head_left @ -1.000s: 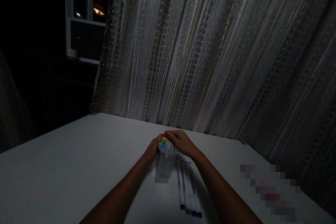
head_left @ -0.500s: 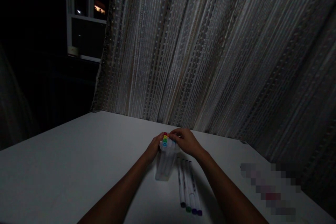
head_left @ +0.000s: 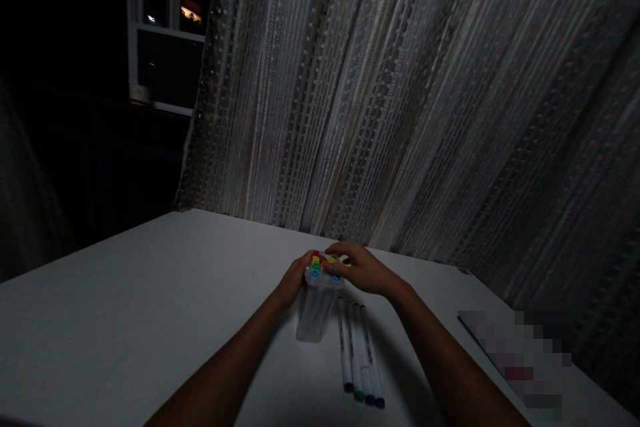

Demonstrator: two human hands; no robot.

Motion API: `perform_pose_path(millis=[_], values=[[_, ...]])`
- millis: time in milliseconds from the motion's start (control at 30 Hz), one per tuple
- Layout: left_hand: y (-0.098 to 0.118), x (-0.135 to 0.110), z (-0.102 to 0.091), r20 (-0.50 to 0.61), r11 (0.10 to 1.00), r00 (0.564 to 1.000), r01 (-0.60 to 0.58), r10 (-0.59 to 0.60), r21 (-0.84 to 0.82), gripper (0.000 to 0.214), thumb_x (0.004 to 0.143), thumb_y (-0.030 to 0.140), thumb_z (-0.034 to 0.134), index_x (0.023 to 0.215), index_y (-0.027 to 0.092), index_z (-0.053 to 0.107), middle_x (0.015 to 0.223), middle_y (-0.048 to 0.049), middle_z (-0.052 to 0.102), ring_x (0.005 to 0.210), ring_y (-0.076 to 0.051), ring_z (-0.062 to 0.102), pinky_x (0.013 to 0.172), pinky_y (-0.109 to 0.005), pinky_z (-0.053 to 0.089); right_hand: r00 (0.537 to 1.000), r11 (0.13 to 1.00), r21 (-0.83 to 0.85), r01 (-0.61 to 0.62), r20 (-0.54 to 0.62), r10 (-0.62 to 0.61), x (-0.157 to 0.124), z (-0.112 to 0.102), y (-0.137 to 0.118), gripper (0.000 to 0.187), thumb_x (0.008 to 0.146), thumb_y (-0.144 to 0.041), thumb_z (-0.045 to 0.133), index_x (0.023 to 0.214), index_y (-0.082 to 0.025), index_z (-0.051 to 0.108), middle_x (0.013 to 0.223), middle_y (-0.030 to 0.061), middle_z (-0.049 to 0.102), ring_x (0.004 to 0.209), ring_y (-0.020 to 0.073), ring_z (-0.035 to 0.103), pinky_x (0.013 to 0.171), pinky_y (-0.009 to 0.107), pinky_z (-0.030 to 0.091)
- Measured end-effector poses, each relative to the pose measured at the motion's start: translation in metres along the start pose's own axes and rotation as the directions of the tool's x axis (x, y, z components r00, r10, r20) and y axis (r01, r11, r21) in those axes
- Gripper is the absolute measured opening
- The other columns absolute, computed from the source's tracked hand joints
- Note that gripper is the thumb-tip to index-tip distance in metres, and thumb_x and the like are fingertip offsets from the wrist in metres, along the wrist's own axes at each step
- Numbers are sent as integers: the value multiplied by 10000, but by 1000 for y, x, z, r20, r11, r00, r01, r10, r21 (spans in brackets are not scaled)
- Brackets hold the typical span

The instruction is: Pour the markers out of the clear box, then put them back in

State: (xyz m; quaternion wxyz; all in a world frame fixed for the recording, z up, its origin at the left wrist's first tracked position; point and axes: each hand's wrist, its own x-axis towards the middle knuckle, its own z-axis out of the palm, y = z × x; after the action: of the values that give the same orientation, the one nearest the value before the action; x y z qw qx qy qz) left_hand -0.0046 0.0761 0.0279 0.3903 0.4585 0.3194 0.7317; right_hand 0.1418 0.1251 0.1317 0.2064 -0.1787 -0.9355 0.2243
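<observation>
A clear plastic case (head_left: 315, 313) stands upright on the white table, holding several markers with coloured caps at its top. Yellow, green and blue caps line its left side, and an orange cap (head_left: 325, 265) shows near the middle. My left hand (head_left: 293, 280) is wrapped round the left side of the case. Over the right of the opening is my right hand (head_left: 363, 268), its thumb and forefinger apart above the caps. The thumb tip is close to the orange cap; whether it touches I cannot tell. Several white markers (head_left: 363, 360) lie side by side right of the case.
The white table (head_left: 175, 293) extends to both sides. A patterned curtain (head_left: 350, 93) hangs along its back edge. At the right lies a flat, dark-edged item (head_left: 493, 360), largely blurred out. Behind, at the left, is a dark window (head_left: 170, 33).
My right hand has shifted slightly right and its thumb and forefinger have parted from the orange cap. More caps now show on the right of the case. My left hand keeps its hold.
</observation>
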Motion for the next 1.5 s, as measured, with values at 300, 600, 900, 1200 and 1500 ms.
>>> perform_pose_path(millis=[300, 600, 900, 1200, 1500], values=[[-5, 1, -3, -50, 999, 998, 25, -24, 23, 428, 757, 576, 580, 810, 160, 662, 746, -21, 691, 742, -185, 598, 756, -286, 427, 984, 983, -133, -129, -139, 110, 9, 13, 0, 197, 839, -314, 586, 742, -160, 663, 733, 46, 673, 692, 165, 603, 621, 255, 407], [-4, 0, -1, -42, 1000, 999, -1, 2, 30, 481, 754, 606, 561, 836, 143, 666, 809, -45, 700, 845, -224, 615, 821, -319, 433, 982, 917, -365, -159, -150, 111, 10, 18, -12, 505, 886, -554, 474, 593, -170, 622, 628, 58, 622, 585, 143, 524, 539, 257, 287], [7, -6, 0, 9, 995, 995, -95, 95, 0, 426, 722, 498, 650, 993, 173, 604, 913, -50, 671, 815, -212, 618, 746, -299, 450, 998, 991, -119, -53, -44, 48, 8, 12, -5, 505, 933, -471, 398, 701, -132, 692, 745, 79, 676, 702, 171, 601, 632, 253, 401], [18, -9, 6, -46, 990, 993, -102, 106, 99, 326, 726, 421, 603, 938, 174, 622, 830, -32, 644, 744, -195, 585, 673, -283, 431, 997, 992, 124, -24, 72, 15, 3, 5, -4, 244, 804, -343, 613, 876, -133, 714, 849, 57, 687, 785, 173, 607, 671, 254, 450], [22, -9, 4, -57, 979, 990, -119, 130, 167, 265, 736, 401, 580, 871, 176, 621, 819, -26, 617, 766, -197, 556, 687, -280, 420, 994, 966, -236, -101, -59, 89, 9, 16, -6, 251, 854, -322, 564, 751, -131, 690, 771, 72, 670, 740, 173, 592, 654, 260, 398]])
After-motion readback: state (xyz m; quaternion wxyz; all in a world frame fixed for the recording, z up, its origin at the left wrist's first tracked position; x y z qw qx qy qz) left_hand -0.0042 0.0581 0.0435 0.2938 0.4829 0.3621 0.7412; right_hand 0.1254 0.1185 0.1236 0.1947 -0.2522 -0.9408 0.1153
